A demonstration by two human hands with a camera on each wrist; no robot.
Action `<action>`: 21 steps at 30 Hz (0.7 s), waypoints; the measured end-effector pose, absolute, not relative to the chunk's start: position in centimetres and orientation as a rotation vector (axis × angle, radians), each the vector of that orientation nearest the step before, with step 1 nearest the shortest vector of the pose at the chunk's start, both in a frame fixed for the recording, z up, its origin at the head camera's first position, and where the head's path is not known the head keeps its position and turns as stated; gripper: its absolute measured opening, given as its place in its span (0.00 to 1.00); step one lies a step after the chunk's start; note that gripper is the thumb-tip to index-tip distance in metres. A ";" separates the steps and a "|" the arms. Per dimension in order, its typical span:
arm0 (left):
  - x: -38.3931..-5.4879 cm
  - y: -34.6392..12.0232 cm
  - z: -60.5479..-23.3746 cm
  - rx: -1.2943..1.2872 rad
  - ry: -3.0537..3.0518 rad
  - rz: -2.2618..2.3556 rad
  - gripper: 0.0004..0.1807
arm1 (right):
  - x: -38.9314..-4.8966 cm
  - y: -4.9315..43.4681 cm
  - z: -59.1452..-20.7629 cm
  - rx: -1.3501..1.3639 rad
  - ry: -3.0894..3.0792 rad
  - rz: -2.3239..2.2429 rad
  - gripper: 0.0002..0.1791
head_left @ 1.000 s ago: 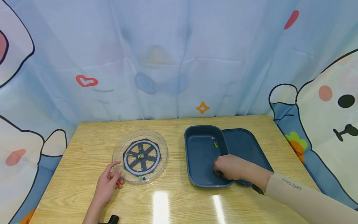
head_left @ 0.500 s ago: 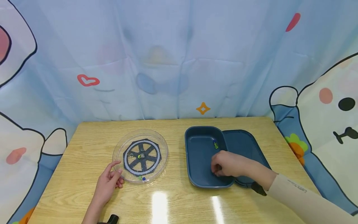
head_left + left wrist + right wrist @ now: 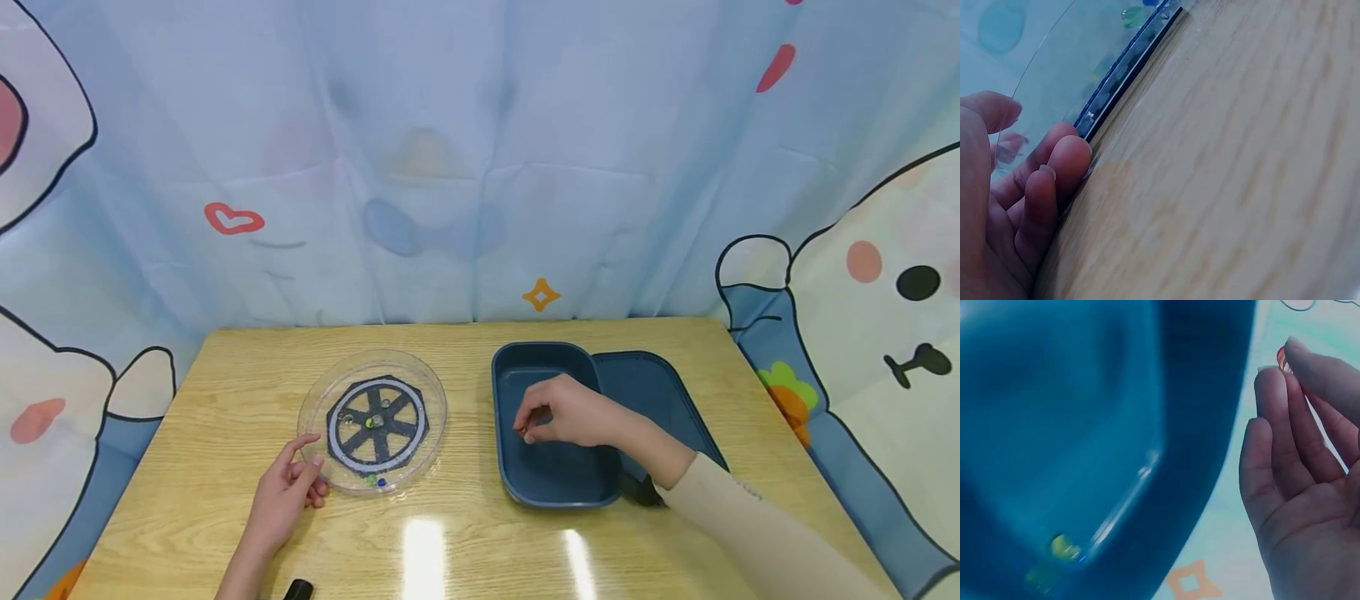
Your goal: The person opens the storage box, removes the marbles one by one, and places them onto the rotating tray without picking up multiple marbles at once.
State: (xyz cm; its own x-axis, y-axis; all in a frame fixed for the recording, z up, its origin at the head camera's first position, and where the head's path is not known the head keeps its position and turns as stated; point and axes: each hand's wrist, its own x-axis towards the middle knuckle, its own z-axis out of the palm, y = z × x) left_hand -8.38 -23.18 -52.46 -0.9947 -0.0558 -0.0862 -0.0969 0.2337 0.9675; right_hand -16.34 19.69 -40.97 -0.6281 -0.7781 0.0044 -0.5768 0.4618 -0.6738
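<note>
My right hand pinches a small red-and-clear marble between thumb and fingertips, above the dark blue box. In the right wrist view, yellow-green marbles lie in a corner of that box; my hand covers them in the head view. My left hand holds the near left rim of a round clear dish, its thumb and index finger over the wall and other fingers curled outside. A dark six-spoked wheel pattern shows in the dish. A green marble and a blue marble lie by its front wall.
A dark blue lid lies right of the box, partly under its edge. Both stand on a wood-grain table. A patterned blue curtain hangs along the table's back edge.
My right hand has lifted from the box's front right part and moved left and up, with the red marble between its fingertips. The left hand stays at the dish.
</note>
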 end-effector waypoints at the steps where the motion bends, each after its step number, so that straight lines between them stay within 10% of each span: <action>1: -8.4 -23.2 -52.5 -0.148 2.440 1.921 0.21 | -16.5 19.2 -40.9 -1.163 2.416 -0.951 0.06; 21: -8.1 -23.0 -52.5 -0.156 2.466 1.928 0.20 | -19.8 8.4 -41.7 -1.123 2.503 -0.861 0.06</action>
State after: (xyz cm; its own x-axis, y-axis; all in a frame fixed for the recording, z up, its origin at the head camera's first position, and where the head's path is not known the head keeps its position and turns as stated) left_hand -8.14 -22.97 -52.54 -0.9950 -0.0737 -0.0673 -0.0831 0.2383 0.9676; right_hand -19.80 8.42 -41.67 -0.6648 -0.7470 0.0004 -0.5893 0.5241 -0.6149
